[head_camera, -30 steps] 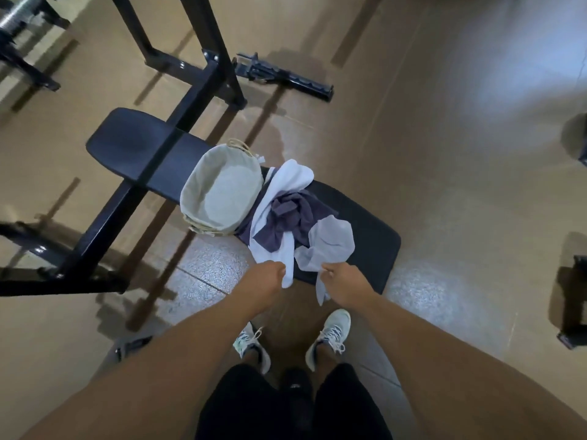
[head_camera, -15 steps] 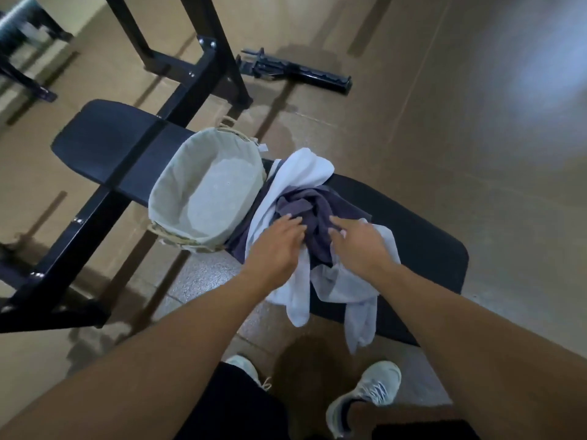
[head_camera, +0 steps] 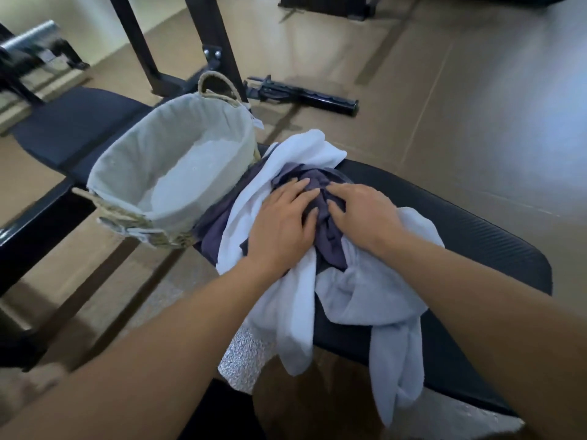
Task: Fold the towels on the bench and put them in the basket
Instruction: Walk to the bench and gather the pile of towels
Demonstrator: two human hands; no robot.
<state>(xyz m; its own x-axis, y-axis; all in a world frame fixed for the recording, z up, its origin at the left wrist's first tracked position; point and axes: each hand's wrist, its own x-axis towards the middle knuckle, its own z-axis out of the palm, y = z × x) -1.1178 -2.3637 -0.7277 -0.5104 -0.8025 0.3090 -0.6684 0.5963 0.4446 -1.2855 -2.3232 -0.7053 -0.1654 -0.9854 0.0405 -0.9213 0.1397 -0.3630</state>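
Note:
A heap of towels lies on the black padded bench (head_camera: 470, 236). A white towel (head_camera: 305, 154) runs through the heap and hangs over the near edge. A dark purple towel (head_camera: 330, 249) sits crumpled on top. A pale grey towel (head_camera: 374, 296) drapes off the front. My left hand (head_camera: 282, 223) and my right hand (head_camera: 362, 211) both rest flat on the purple towel, fingers spread, side by side. A woven basket (head_camera: 127, 166) with a pale cloth liner stands on the bench just left of the heap, with nothing inside it.
Black steel uprights of a rack (head_camera: 216, 42) rise behind the basket. A black metal bar attachment (head_camera: 305, 96) lies on the brown floor beyond the bench. A barbell end (head_camera: 28, 39) shows at far left. The bench frame (head_camera: 38, 217) runs along the left.
My hands have moved from the towels' hanging near edges up onto the purple towel on top of the heap. The camera has come closer and lower over the bench.

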